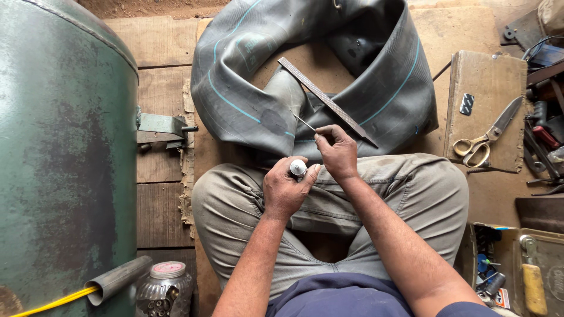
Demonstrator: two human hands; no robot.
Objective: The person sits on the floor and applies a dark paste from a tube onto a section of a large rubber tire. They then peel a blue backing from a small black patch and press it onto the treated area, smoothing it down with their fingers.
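Note:
My left hand (284, 189) is closed around a small tube with a silver open top (298, 168), held over my lap. My right hand (337, 152) pinches a thin metal applicator stick (305, 123) whose tip points up-left toward a dark round roughened spot (273, 121) on the grey rubber inner tube (235, 88). The inner tube, with thin teal stripes, lies folded on the wooden floor in front of my crossed legs. A long flat metal file (326, 101) rests diagonally across the tube, just beyond my right hand.
A large green metal tank (59, 147) fills the left side. Yellow-handled scissors (484, 141) lie on a wooden board (490, 82) at right, with assorted hand tools (543, 138) beyond. An open box of small parts (517, 270) sits lower right; a glass jar (166, 287) stands lower left.

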